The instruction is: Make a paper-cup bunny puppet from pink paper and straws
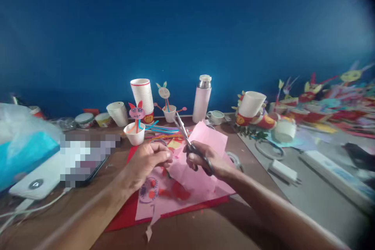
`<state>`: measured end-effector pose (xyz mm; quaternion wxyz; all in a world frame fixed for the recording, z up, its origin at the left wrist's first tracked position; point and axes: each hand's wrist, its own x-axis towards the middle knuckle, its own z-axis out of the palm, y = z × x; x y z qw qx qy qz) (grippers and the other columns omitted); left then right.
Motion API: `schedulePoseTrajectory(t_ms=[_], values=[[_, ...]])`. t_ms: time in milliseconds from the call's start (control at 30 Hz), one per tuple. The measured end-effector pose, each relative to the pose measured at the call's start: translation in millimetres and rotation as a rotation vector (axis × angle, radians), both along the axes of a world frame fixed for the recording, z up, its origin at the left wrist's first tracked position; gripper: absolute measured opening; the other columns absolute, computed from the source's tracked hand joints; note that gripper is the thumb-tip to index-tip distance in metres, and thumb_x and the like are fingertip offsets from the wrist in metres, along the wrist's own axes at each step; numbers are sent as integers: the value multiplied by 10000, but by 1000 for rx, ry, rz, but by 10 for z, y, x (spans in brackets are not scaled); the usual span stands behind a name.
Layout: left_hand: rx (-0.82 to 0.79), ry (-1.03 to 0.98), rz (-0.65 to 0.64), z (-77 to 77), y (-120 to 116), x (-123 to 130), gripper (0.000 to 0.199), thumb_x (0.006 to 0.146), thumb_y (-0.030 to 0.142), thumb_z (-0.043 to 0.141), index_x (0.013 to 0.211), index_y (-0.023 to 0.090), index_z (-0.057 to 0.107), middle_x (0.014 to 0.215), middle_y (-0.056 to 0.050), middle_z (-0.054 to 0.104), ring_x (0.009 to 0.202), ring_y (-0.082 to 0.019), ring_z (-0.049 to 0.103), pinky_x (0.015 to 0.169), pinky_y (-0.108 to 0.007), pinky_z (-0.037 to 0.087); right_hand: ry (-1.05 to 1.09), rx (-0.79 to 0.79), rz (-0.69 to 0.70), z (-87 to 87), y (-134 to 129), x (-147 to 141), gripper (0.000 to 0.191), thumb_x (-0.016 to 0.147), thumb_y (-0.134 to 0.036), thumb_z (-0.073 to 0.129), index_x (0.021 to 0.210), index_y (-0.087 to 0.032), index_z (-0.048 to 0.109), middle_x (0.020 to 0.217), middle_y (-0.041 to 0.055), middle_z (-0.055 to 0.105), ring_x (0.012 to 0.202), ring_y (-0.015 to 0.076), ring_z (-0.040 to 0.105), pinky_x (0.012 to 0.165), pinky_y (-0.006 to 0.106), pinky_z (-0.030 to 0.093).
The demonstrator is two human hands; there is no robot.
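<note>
My right hand (203, 156) grips a pair of scissors (184, 129) by the dark handles, with the blades pointing up and away from me. Close by on the left, my left hand (152, 160) is closed in a pinch; whatever is between the fingertips is too small to make out. Beneath both hands lie pink paper sheets (191, 175) on a red sheet (123, 215). Round purple and orange drawings (149, 189) show on the lower pink sheet. A cut pink scrap (149, 232) hangs past the near edge.
Paper-cup figures (136, 134) (169, 114), stacked cups (142, 93) and a pink thermos (202, 101) stand along the blue wall. Coloured pipe cleaners (166, 129) lie behind my hands. A power bank (38, 179) with cables is left; a charger (283, 172) and power strip (336, 175) are right.
</note>
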<state>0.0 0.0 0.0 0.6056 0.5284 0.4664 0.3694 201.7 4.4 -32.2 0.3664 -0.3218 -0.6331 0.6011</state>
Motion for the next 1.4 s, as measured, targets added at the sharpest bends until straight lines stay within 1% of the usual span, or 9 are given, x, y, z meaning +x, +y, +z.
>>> schedulePoseTrajectory(t_ms=[133,233,367,500,600,833,1033,1200,1400], values=[[30,19,-74,-40,-11,38,89,670,191,578,613,123,566,564,-1,576,531,-89,501,545,-217,383,-24,-38,-82,53,-1,-64,225,683,-253,626,820,-149,482,655,-27,502,589,90,451,515,206,324],[-17,23,-111,-67,-34,79,80,657,171,585,595,121,577,553,-11,589,515,-90,501,531,-219,384,34,-72,-104,79,-29,-101,301,634,-249,664,844,-153,471,692,-26,511,610,91,457,542,213,345],[-67,30,-171,-114,-58,118,73,643,146,593,575,125,578,537,-2,585,497,-87,505,515,-216,389,101,-113,-62,78,-62,-135,374,592,-236,703,871,-160,466,702,-32,505,632,91,466,579,220,372],[-12,81,-208,-182,-53,132,77,651,148,585,577,124,585,532,-13,588,487,-94,503,497,-222,385,96,-106,15,10,-58,-140,372,599,-186,692,899,-166,473,692,-32,503,614,87,461,544,207,368],[18,97,-223,-229,-55,139,106,653,147,578,549,127,572,510,-8,569,479,-95,493,490,-225,384,62,-45,17,-39,-56,-142,349,611,-118,645,916,-167,483,698,-28,508,614,83,451,536,198,370],[-6,89,-180,-270,-74,146,84,639,145,595,560,134,569,502,1,568,471,-91,494,485,-219,385,-94,68,-113,18,-115,-180,347,590,-21,539,904,-158,481,622,-45,513,540,70,439,480,178,356],[-90,4,-114,-226,-46,168,134,633,248,668,643,121,627,637,-43,642,548,-112,560,586,-253,458,72,39,-177,-68,-72,-173,348,605,-34,545,912,-177,466,613,-59,511,542,66,468,509,181,357],[-116,-67,-28,-250,-84,204,188,640,297,680,657,115,634,638,-32,623,519,-89,543,558,-226,446,238,-30,-252,-85,-87,-221,335,621,-149,625,898,-186,440,640,-53,510,548,85,494,513,207,393],[-87,-129,14,-329,-112,224,206,678,330,648,681,125,638,622,-16,598,512,-78,521,537,-204,427,295,-15,-327,-34,-155,-307,330,623,-211,640,871,-187,424,601,-70,472,520,85,479,515,222,398]])
